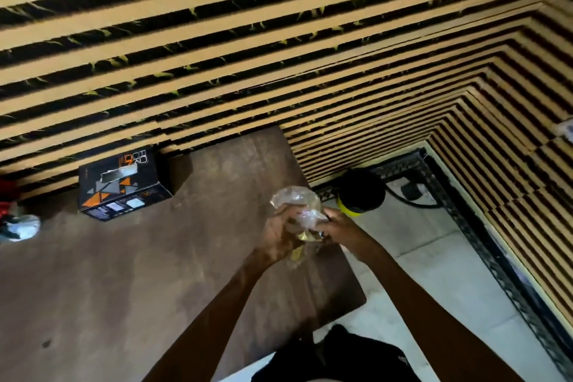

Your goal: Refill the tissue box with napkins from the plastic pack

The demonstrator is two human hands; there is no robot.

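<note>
Plastic pack [296, 200]: crumpled, clutched by left hand [279, 237] and right hand [336, 226] above worktop [155, 273]; risk: napkins spilled if film is torn abruptly.

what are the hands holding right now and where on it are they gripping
Both hands hold the clear plastic pack above the table's right edge. The left hand wraps its lower middle; the right hand pinches its right side.

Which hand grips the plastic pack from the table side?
The left hand: it wraps the plastic pack over the brown table. The right hand pinches it from the floor side, near the yellow-and-black container.
</note>
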